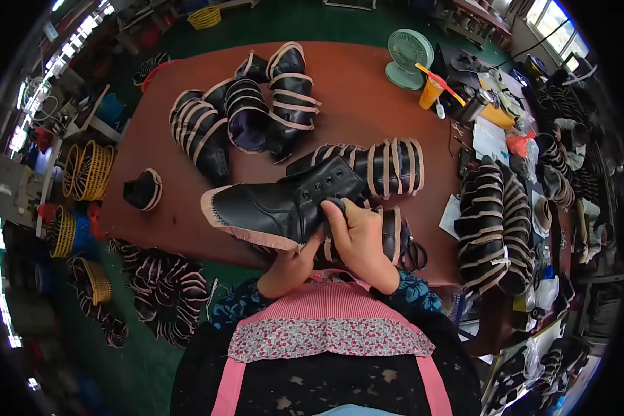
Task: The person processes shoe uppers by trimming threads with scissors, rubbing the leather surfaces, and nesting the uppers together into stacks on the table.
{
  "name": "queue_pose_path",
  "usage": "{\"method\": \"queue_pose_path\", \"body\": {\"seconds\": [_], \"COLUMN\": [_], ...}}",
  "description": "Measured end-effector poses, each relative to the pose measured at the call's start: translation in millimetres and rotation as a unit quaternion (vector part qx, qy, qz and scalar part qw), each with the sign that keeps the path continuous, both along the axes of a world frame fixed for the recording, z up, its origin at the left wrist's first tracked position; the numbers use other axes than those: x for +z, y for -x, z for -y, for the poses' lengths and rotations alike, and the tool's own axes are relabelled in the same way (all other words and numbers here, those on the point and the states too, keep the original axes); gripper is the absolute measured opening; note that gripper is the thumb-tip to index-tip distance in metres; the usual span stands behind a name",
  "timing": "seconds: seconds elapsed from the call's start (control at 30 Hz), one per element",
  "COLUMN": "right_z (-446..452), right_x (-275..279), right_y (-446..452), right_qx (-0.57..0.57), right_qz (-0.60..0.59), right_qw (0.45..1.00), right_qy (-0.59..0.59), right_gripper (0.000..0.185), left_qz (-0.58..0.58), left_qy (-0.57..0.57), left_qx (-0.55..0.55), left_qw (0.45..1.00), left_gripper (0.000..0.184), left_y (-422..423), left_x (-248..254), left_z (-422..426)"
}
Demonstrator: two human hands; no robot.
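Above the near edge of the table, a black leather shoe upper [256, 208] with eyelets and a pale pinkish edge lies sideways, its toe pointing left. My right hand [360, 239] grips it at the ankle end, thumb on top. From below, my left hand [289, 269] holds its lower edge; those fingers are partly hidden under the leather. Just beyond sits a nested row of black uppers [395, 168] with pale edges. Another stack [390, 232] is partly covered by my right hand, and scissors [414, 255] with dark handles rest beside it.
Several nested uppers [246, 114] stand on the reddish-brown table [357, 90]. A single black piece [143, 190] lies at left. At right are a green fan [409, 54], an orange cup [431, 91] and long stacks of uppers [482, 222]. Yellow baskets [93, 170] stand left, beyond the table.
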State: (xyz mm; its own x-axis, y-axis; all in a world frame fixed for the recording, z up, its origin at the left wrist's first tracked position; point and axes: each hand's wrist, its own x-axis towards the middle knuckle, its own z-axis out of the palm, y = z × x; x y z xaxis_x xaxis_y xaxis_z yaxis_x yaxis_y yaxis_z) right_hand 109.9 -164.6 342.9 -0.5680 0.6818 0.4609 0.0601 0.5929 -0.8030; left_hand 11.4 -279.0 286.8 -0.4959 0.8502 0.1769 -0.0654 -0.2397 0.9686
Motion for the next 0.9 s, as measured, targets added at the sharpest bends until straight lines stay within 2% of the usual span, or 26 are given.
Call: {"method": "queue_pose_path", "body": {"seconds": [0.03,0.1,0.17,0.2,0.23,0.27,0.3,0.33,0.37,0.4,0.43,0.47,0.5,0.53,0.57,0.6,0.63,0.67,0.7,0.73,0.77,0.8,0.83,0.9], "right_z": [-8.1,-32.0,-35.3,-22.2,-10.1,-3.6,-11.2,-24.7,-43.5,-75.7,-101.1,-109.5,-133.6,-159.2,-170.0,-192.6,-186.5,-182.7,-178.7,-177.4,-180.2,-181.6,-171.8,-136.6], "right_x": [-1.7,-10.4,-0.9,8.1,-0.6,-12.6,-21.4,-11.8,-18.7,-49.0,-76.9,-90.9,-142.6,-194.8,-257.3,-304.1,-309.1,-308.0,-304.3,-298.5,-294.2,-287.6,-259.6,-178.5], "right_y": [-0.7,0.8,-7.8,-9.3,-10.4,-8.8,-10.3,-13.9,-16.5,-32.7,-52.4,-67.4,-102.5,-145.0,-202.7,-223.1,-237.5,-248.2,-256.5,-257.7,-253.5,-247.9,-216.9,-141.7], "right_qx": [-0.037,-0.115,-0.122,-0.087,-0.054,-0.020,-0.032,-0.081,-0.139,-0.215,-0.276,-0.299,-0.326,-0.298,-0.279,-0.305,-0.297,-0.308,-0.314,-0.316,-0.328,-0.336,-0.357,-0.273], "right_qz": [0.028,0.080,0.060,0.026,0.026,0.025,0.039,0.076,0.030,0.100,0.122,0.087,0.141,0.185,0.190,0.288,0.297,0.223,0.140,0.144,0.142,0.140,0.053,0.005], "right_qw": [0.999,0.989,0.984,0.986,0.997,0.999,0.999,0.993,0.987,0.967,0.953,0.950,0.934,0.931,0.936,0.899,0.899,0.875,0.815,0.813,0.859,0.894,0.906,0.943], "right_qy": [0.021,0.056,0.115,0.139,0.054,-0.036,-0.011,0.036,0.079,0.094,0.039,0.016,-0.046,0.103,0.097,0.127,0.126,0.301,0.467,0.468,0.366,0.259,0.220,0.192], "right_gripper": [0.031,0.033,0.033,0.034,0.033,0.033,0.033,0.037,0.037,0.037,0.039,0.044,0.048,0.051,0.051,0.047,0.047,0.044,0.043,0.043,0.042,0.041,0.037,0.035], "left_qz": [0.066,0.052,-0.015,-0.013,-0.014,0.040,0.089,0.052,-0.198,-0.437,-0.129,-0.052,0.030,0.086,0.110,0.136,0.138,0.155,0.173,0.167,0.167,0.227,0.285,0.314], "left_qy": [0.007,0.012,0.033,0.018,0.024,0.014,-0.004,0.005,-0.013,-0.013,0.050,0.057,0.059,0.035,0.016,0.002,-0.002,-0.031,-0.058,-0.071,-0.069,-0.106,-0.141,-0.131], "left_qx": [0.002,-0.008,-0.035,-0.027,-0.024,-0.023,-0.017,-0.007,0.023,0.054,0.032,-0.017,-0.068,-0.054,-0.063,-0.078,-0.060,-0.032,-0.008,0.023,0.023,0.057,0.091,0.100], "left_qw": [0.998,0.999,0.999,0.999,0.999,0.999,0.996,0.999,0.980,0.898,0.990,0.997,0.995,0.994,0.992,0.988,0.989,0.987,0.983,0.983,0.983,0.966,0.944,0.935], "left_gripper": [0.034,0.033,0.038,0.040,0.040,0.035,0.031,0.030,0.030,0.029,0.032,0.037,0.044,0.044,0.044,0.045,0.046,0.044,0.042,0.041,0.041,0.040,0.041,0.043], "left_y": [-0.1,2.0,7.6,1.0,-2.0,-2.7,-0.5,-0.1,6.7,14.3,10.8,19.5,26.3,31.0,39.0,49.6,59.4,66.8,73.5,80.7,87.2,93.6,100.5,115.3], "left_x": [0.4,-8.6,-21.1,1.3,-2.5,-9.5,-11.4,13.4,3.2,-7.0,18.8,29.7,34.8,28.0,33.1,38.3,35.8,34.9,34.3,37.3,37.3,37.5,37.8,35.6], "left_z": [-1.3,0.7,3.8,-2.6,-0.4,1.0,-2.7,-6.3,1.4,12.9,9.2,12.0,14.9,16.4,20.8,25.8,32.7,38.5,44.2,50.5,53.9,58.4,62.0,67.6]}}
